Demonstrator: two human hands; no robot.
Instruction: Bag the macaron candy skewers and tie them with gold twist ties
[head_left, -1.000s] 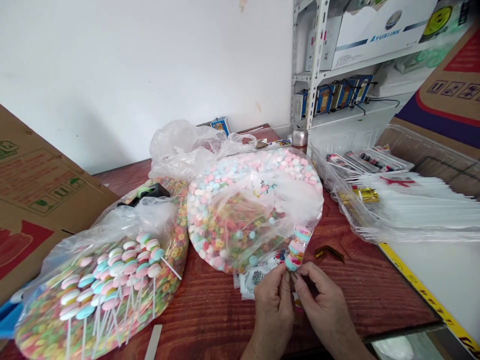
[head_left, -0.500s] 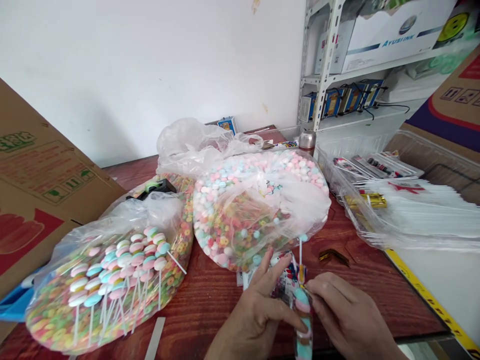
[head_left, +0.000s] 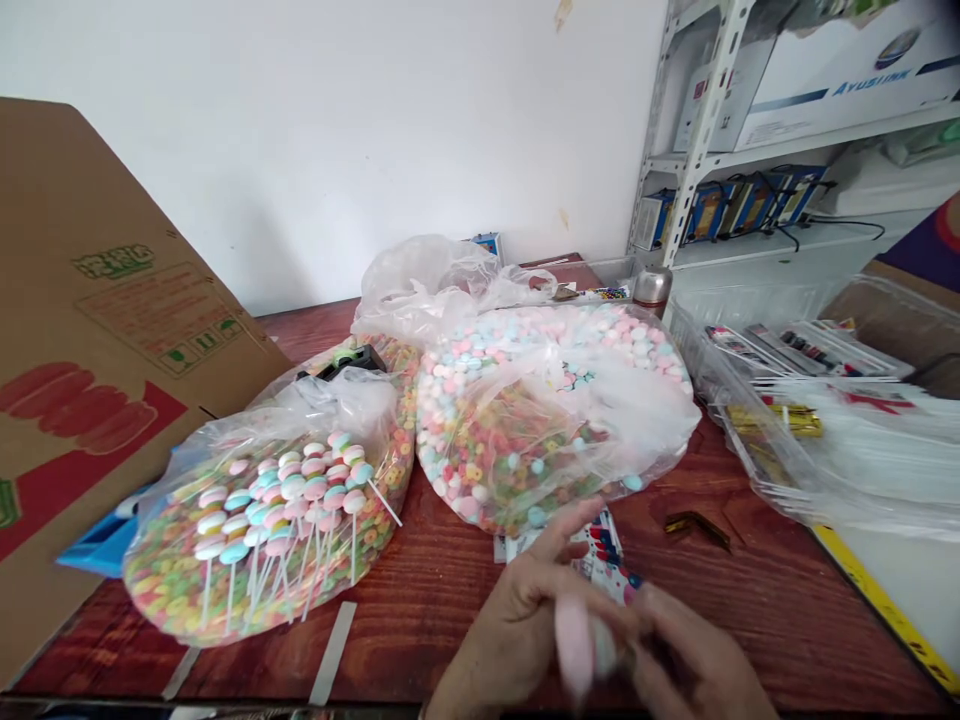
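Observation:
A pink and pale blue marshmallow lollipop (head_left: pixel 576 640), smeared by motion, is between my two hands at the bottom of the view. My left hand (head_left: pixel 517 610) is closed around it, with the upper fingers pointing forward. From the right, my right hand (head_left: pixel 697 655) meets it with bent, pinching fingertips, partly blurred. Printed packets (head_left: pixel 604 555) lie on the table just beyond my hands. To the left, several finished marshmallow lollipops (head_left: pixel 296 490) on white sticks rest on a clear bag of colourful ring candy (head_left: pixel 172 590).
A large bag of pastel marshmallows (head_left: pixel 457 400) lies mid-table. Gold twist ties (head_left: pixel 697 528) are on the wood at right, beside a clear plastic tray (head_left: pixel 750 480) of white sticks and packets. A cardboard box (head_left: pixel 127 330) stands left; a metal shelf (head_left: pixel 705 130) is behind.
The marshmallow lollipop has swung from upright in front of my hands to a tilted, blurred position closer in. My hands have drawn together and lower. The view has turned slightly left.

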